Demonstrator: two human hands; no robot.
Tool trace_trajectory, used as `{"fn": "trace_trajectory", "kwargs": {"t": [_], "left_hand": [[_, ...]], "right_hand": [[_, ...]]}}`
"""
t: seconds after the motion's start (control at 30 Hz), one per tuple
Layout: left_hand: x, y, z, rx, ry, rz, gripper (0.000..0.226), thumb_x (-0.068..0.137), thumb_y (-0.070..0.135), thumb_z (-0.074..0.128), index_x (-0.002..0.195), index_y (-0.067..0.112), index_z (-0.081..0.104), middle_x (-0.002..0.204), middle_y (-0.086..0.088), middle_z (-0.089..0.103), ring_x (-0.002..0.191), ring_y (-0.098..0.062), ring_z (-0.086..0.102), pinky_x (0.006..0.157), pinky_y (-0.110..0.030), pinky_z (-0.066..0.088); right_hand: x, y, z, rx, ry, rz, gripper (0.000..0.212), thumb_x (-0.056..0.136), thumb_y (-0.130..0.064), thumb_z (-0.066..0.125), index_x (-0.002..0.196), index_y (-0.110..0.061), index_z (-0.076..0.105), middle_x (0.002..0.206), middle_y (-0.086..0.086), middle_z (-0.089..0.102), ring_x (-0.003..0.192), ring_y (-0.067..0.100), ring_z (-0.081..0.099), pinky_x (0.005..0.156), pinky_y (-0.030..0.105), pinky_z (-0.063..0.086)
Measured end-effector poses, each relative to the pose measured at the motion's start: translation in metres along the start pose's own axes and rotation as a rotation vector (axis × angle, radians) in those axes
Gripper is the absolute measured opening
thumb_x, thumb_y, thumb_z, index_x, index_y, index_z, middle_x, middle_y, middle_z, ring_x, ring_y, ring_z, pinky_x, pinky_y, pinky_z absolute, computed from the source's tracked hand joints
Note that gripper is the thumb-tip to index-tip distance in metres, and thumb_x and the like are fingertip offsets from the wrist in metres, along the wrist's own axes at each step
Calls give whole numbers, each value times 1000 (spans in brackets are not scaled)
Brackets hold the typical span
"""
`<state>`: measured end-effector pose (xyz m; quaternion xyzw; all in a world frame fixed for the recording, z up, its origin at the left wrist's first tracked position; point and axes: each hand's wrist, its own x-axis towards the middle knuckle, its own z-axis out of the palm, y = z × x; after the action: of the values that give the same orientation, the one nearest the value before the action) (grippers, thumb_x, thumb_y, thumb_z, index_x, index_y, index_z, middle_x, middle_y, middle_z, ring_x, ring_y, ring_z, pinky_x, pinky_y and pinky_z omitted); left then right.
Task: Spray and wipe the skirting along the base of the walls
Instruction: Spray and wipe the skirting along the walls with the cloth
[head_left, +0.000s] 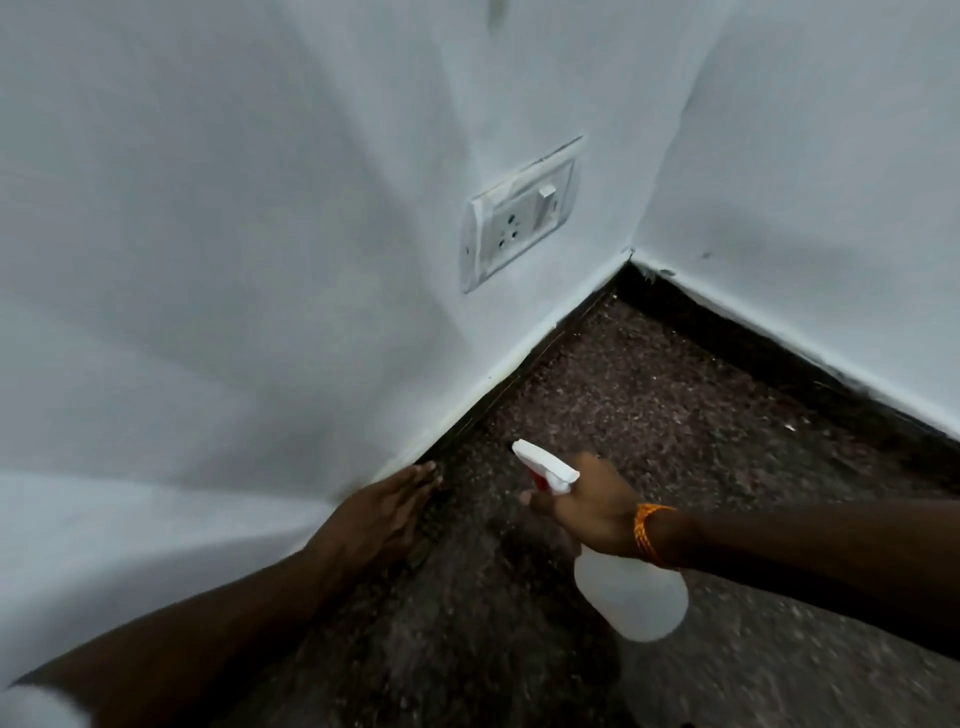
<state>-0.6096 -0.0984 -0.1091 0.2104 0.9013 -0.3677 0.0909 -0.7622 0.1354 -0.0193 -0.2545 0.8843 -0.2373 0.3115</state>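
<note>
Two matte white painted walls (218, 218) fill the upper and left parts of the frame and meet in a corner right of centre. Their surface is smooth, with faint scuffs and a few dark specks. Below them the floor (649, 395) spreads across the lower right, a dark speckled stone with a grainy, mottled look.

Where wall meets floor runs the skirting (498, 392), a narrow dark band slanting from the corner down toward the lower left; a second dark strip runs from the corner toward the right edge. The paint line above it is uneven.

A rectangular white plastic socket plate (519, 213) sits on the left wall above the skirting, with three round holes and a small rocker switch.

My right arm comes in from the right edge. My right hand (589, 506) is wrapped around the neck of the spray bottle (636, 597), a translucent white rounded body hanging below my fist over the floor at lower centre; its white nozzle with a red part points up-left toward the skirting. A twisted orange thread band (649, 532) circles my wrist.

My left arm reaches up from the lower left. My left hand (387, 512) is flat, fingers straight and pressed together, laid along the skirting with nothing in it.
</note>
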Motion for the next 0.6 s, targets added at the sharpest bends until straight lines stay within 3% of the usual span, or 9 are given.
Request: {"fn": "trace_trajectory", "kwargs": {"t": [0.13, 0.2, 0.27, 0.37, 0.47, 0.6], "left_hand": [[-16, 8, 16, 10, -42, -41, 54, 88, 25, 40, 131, -4, 57, 146, -17, 48, 144, -35, 32, 122, -47, 0], [3, -1, 13, 34, -31, -49, 54, 87, 28, 50, 131, -1, 59, 144, -16, 50, 140, -32, 38, 123, -47, -5], [39, -14, 0, 33, 56, -70, 51, 86, 25, 49, 128, 0, 63, 139, -16, 55, 134, -31, 48, 123, -47, 4], [81, -36, -19, -65, 142, -124, 55, 86, 17, 31, 125, 1, 66, 133, -14, 61, 128, -30, 55, 117, -41, 23], [66, -30, -14, -16, 161, -83, 54, 89, 15, 29, 133, -7, 53, 141, -21, 53, 136, -36, 45, 119, -46, 17], [19, -8, -13, 17, 79, -46, 53, 88, 18, 32, 120, -10, 63, 139, -25, 52, 134, -39, 45, 117, -47, 9]], "right_hand": [[10, 8, -2, 60, -47, -33, 37, 94, -32, 68, 63, -20, 54, 39, -10, 59, 53, 15, 69, 78, 38, 61], [7, 9, -5, 102, -44, -36, 39, 96, -30, 67, 62, -19, 53, 37, -12, 58, 55, 20, 70, 81, 43, 61], [3, 13, -4, 133, -35, -32, 44, 96, -30, 67, 57, -16, 52, 36, -11, 57, 58, 25, 72, 82, 43, 60], [0, 21, -3, 147, -42, -8, 48, 97, -33, 66, 54, -14, 53, 37, -8, 57, 59, 25, 72, 80, 40, 59], [0, 29, -4, 200, -70, -3, 49, 97, -34, 66, 54, -15, 53, 37, -8, 57, 52, 19, 68, 79, 41, 61], [4, 33, -6, 159, -31, 15, 46, 95, -34, 68, 56, -16, 52, 34, -11, 55, 50, 16, 66, 68, 33, 60]]}}
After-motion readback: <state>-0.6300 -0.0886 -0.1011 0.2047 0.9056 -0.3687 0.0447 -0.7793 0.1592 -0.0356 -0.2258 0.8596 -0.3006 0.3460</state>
